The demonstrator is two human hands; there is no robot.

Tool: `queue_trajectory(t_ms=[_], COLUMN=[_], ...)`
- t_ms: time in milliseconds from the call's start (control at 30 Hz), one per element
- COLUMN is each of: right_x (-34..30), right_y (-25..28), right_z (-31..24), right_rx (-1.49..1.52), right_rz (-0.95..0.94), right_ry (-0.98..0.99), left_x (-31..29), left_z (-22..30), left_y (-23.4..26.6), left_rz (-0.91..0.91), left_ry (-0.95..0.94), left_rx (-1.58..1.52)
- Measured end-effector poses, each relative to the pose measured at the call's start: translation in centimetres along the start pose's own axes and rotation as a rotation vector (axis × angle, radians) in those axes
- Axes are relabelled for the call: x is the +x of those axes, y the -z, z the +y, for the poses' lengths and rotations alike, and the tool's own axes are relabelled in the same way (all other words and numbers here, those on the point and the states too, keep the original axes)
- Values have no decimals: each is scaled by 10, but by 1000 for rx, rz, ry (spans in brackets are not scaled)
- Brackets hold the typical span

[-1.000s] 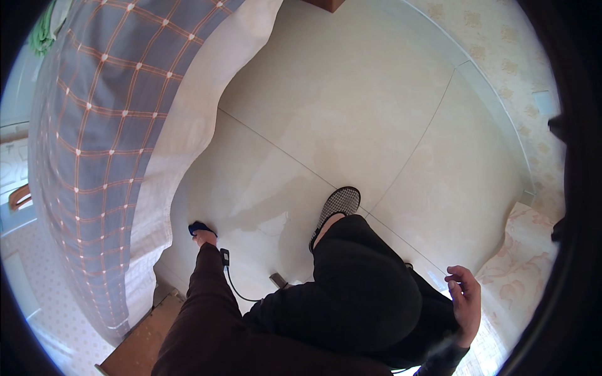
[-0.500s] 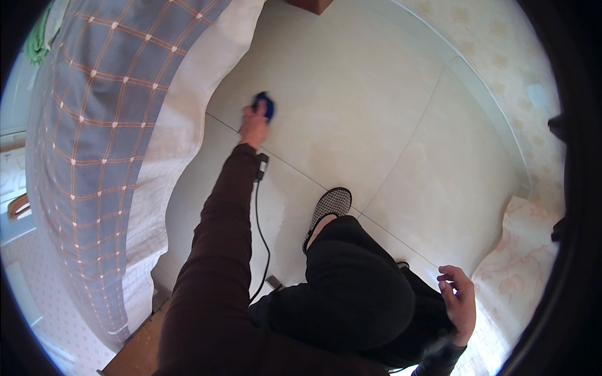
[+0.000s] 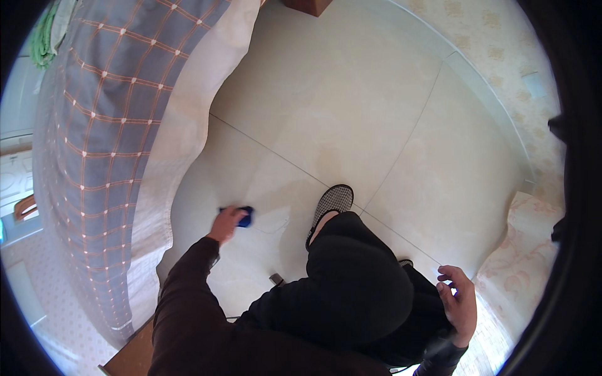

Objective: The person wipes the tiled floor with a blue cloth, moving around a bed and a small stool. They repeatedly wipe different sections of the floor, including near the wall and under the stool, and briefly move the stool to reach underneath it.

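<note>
My left hand (image 3: 227,224) is closed on a dark blue cloth (image 3: 245,216), pressed against the pale floor tiles (image 3: 282,131) between the bed and my foot. Its fingertips are partly lost in the cloth's folds and blur. My right hand (image 3: 461,304) hangs beside my knee at the lower right, fingers loosely curled and apart, with nothing in it. My slippered foot (image 3: 334,200) rests flat on the floor to the right of the cloth. Nearer to me, a small dark metallic piece (image 3: 276,279) lies on the floor beside my leg.
Along the left runs a bed with a grey checked cover (image 3: 113,113) and a white skirt (image 3: 188,119) reaching the floor. A brown wooden block (image 3: 308,6) stands at the far edge. A patterned pink cloth (image 3: 511,250) hangs at right, near the wall (image 3: 495,56).
My left hand has drawn the blue cloth back toward me and slightly left across the floor. The black cable by my forearm has mostly gone from sight. My right hand stays put.
</note>
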State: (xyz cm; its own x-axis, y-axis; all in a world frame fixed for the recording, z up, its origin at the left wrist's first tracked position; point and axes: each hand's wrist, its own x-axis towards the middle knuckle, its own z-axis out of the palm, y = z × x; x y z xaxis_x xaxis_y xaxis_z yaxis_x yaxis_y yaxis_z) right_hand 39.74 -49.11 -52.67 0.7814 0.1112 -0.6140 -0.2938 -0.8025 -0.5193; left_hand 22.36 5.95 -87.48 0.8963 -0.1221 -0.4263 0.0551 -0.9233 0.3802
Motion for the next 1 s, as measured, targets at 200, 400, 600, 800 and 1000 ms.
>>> queue_trajectory(t_ms=[200,400,600,800,1000], right_x=[-2,1,9,14,17], right_y=[-1,-3,-4,-7,-8], right_z=[-5,2,10,8,1], right_rx=[-8,-40,-61,-116,-99], right_rz=[17,35,28,7,-3], right_ry=[50,20,-47,-88,-86], left_x=[-13,121,185,207,80], left_z=[-48,111,181,43,-142], left_y=[11,13,15,31,-6], left_rz=[559,479,319,496,226], left_ry=[946,103,-337,138,914], left_rx=[-58,-179,26,163,218])
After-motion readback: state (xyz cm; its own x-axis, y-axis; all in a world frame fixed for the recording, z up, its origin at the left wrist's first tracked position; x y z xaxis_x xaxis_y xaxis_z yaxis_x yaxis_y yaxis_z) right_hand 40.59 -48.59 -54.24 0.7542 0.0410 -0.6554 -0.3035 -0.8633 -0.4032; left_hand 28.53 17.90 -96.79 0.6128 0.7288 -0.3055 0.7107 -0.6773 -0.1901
